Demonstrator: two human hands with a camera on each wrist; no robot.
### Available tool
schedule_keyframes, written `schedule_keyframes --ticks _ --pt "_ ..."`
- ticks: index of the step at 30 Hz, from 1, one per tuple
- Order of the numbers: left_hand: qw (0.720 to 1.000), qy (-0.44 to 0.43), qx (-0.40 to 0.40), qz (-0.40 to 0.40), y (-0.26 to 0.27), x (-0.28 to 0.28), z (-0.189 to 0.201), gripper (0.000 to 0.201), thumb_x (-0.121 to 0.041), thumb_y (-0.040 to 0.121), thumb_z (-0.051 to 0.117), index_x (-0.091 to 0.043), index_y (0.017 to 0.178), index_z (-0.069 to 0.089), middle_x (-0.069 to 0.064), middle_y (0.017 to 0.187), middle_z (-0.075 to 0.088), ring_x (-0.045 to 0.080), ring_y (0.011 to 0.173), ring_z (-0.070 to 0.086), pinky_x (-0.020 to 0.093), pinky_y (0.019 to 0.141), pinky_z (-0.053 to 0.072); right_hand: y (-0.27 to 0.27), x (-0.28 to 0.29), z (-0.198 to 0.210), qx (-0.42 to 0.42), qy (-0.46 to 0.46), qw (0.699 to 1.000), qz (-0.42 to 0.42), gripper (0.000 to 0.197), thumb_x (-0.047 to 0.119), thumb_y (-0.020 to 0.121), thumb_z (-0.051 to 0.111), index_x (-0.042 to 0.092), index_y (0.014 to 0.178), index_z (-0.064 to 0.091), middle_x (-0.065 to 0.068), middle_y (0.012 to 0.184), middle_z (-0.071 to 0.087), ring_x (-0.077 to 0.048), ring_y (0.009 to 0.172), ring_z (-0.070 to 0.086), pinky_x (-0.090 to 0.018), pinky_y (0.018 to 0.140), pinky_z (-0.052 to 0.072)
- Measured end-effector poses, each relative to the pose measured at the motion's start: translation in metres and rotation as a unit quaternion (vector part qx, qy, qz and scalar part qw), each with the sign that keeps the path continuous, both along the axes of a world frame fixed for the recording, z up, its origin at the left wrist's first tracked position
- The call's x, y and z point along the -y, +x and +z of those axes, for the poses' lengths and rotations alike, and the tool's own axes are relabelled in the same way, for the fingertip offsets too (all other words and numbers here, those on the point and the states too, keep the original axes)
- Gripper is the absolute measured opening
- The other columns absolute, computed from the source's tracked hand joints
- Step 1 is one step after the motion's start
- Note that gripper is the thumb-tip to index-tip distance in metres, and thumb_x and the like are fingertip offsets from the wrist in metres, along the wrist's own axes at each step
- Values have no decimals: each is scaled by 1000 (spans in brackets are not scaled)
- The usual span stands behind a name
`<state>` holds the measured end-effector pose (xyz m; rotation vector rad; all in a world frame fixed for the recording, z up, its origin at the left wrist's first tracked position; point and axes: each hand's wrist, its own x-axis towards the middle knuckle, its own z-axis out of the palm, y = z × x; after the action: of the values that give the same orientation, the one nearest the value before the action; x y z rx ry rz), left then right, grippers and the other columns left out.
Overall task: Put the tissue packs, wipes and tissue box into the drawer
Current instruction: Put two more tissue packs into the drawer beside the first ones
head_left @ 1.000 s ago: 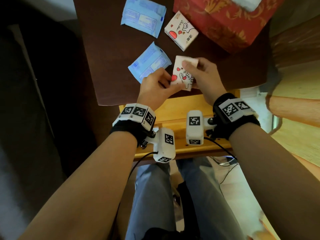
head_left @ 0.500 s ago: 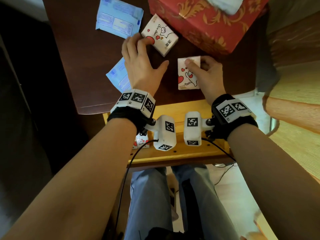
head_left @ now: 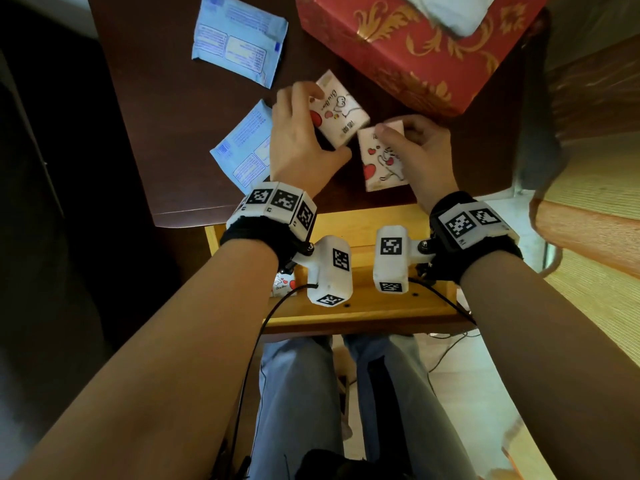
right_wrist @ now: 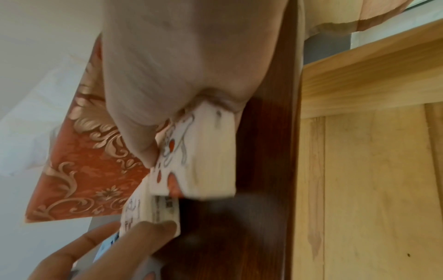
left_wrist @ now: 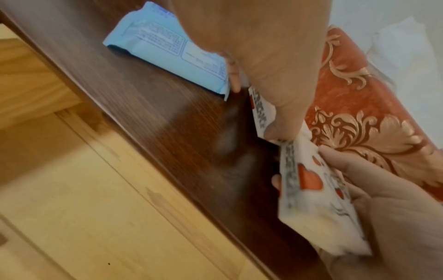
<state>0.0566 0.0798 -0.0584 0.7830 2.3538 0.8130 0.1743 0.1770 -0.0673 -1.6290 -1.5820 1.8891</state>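
My left hand (head_left: 304, 143) clamps one heart-print tissue pack (head_left: 341, 114) on the dark table (head_left: 156, 109); my right hand (head_left: 415, 154) pinches a second pack (head_left: 379, 168) just beside it. I judge both should travel together, held level, down into the open drawer (head_left: 363, 306) below.

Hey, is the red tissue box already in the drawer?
No, the red tissue box sits on the dark table, beyond both hands, while the wooden drawer lies open below the table edge.

"Biu Biu" on tissue pack (head_left: 341, 114)
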Motion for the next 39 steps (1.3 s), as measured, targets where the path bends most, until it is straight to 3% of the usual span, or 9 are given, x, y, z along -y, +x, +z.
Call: schedule_keyframes --ticks 5,8,14,19,23,26,31,35,39 --pt "998 -38 14 -56 6 14 4 72 -27 56 75 -11 120 48 12 118 47 24 105 45 30 82 43 7 7 4 16 -5 1000 -12 19 19 79 66 8 94 65 1 73 63 -5 62 63 -22 59 51" --pt "997 -32 49 -51 10 21 7 69 -29 59 76 -15 121 49 9 120 47 21 109 46 25 81 41 15 15 6 25 -1 999 -21 12 16 82 64 10 93 64 2 71 61 4 52 60 -14 51 47" --pt "988 -1 143 -63 20 38 18 50 -33 75 61 -16 122 54 8 121 50 14 103 50 21 82 40 29 40 10 34 -9 998 -52 9 20 84 61 15 91 64 1 72 64 -4 58 62 -17 52 49" --pt "965 19 261 4 26 62 23 43 -41 81 42 -9 98 64 13 102 64 22 95 60 41 89 48 27 66 18 22 -3 999 -48 3 20 84 61 21 83 63 3 72 63 -7 63 61 -18 55 50" --pt "951 16 307 24 24 83 30 38 -46 91 43 -15 92 63 -4 76 63 -4 62 57 14 58 43 26 87 25 8 -8 1000 -29 8 19 84 60 25 80 64 2 73 63 -9 64 60 -19 57 48" --pt "950 -4 312 2 25 97 32 32 -39 93 48 -16 111 59 -9 79 60 1 65 56 5 49 39 27 103 29 -4 -22 1000 -11 9 18 85 60 24 80 64 -1 75 64 -10 64 61 -22 60 50" --pt "949 -29 315 17 31 118 30 30 -33 94 50 -12 117 52 6 103 67 12 64 63 18 53 45 32 121 33 -6 -52 999 13 8 17 87 58 15 91 65 -1 75 64 -1 55 61 -17 53 50" --pt "938 -30 335 88 46 137 29 27 -30 94 50 -13 114 46 3 97 66 16 65 65 21 57 48 42 129 37 3 -72 997 29 15 11 86 50 15 83 65 2 65 59 2 45 57 -16 47 46" --pt "916 -16 369 158 73 156 21 21 -24 91 56 -16 108 46 3 100 66 24 90 68 35 76 57 61 140 35 5 -102 995 4 36 18 72 50 3 104 59 0 72 57 -2 46 60 -17 41 48"
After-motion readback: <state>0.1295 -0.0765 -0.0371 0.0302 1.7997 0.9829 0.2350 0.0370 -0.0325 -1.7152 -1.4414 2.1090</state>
